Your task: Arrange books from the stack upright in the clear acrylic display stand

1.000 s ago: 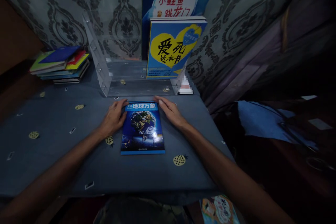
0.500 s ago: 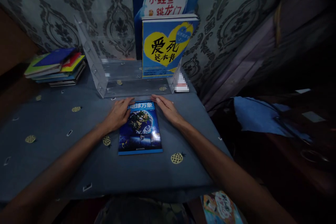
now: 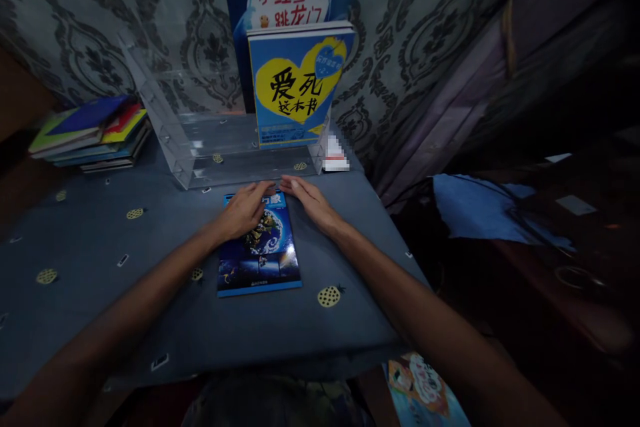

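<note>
Lying closed and flat on the cloth-covered surface (image 3: 280,327), a glossy blue book (image 3: 265,275) shows a lighter band along its near edge, then small pictures and a globe. The left hand (image 3: 246,208) covers part of its title and the right hand (image 3: 311,203) lies just beside its far right corner, fingers extended, close together and clamped on nothing; the step appears to be positioning the hands, and any lift would call for a grip on opposite edges. Behind stands a clear rack (image 3: 159,121), bearing an upright yellow-heart book (image 3: 293,93).
</note>
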Demonstrator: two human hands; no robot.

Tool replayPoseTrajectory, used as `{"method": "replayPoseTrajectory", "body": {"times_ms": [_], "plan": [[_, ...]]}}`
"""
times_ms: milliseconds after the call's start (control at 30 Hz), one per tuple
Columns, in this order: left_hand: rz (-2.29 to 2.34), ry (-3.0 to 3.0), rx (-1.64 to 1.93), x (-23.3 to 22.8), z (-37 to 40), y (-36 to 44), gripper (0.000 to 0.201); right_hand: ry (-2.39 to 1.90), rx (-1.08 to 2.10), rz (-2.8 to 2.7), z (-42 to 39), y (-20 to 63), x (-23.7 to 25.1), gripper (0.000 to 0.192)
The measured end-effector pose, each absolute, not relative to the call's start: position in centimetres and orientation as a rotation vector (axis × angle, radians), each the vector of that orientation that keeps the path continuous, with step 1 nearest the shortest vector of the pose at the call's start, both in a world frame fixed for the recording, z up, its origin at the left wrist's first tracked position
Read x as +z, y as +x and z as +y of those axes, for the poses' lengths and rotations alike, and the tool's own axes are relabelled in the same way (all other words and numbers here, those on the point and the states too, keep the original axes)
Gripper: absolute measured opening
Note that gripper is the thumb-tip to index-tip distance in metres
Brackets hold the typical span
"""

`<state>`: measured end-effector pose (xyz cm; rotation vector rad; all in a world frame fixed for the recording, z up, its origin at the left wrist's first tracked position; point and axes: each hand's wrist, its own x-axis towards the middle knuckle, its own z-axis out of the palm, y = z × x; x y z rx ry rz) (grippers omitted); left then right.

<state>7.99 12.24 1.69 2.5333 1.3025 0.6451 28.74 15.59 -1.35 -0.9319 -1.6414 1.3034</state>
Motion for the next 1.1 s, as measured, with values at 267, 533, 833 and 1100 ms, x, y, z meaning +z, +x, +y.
{"method": "replayPoseTrajectory", "body": {"times_ms": [267,533,833,1100], "plan": [[1.264,2.546,0.637,1.8,12.8,9.0,0.049,-0.879,1.301,-1.618,16.0,28.8,-1.7,0.062],[1.226,2.587,0.573,2.0,11.6,9.0,0.054,-0.959,1.124,-1.79,15.8,29.0,-1.4,0.053],[1.142,2.627,0.555,2.1,9.2,9.3,0.048,-0.954,1.035,-1.88,15.5,29.0,-1.1,0.058],[1.059,2.61,0.506,2.9,6.7,9.7,0.046,-0.963,1.013,-1.906,15.2,29.0,-0.8,0.056]]}}
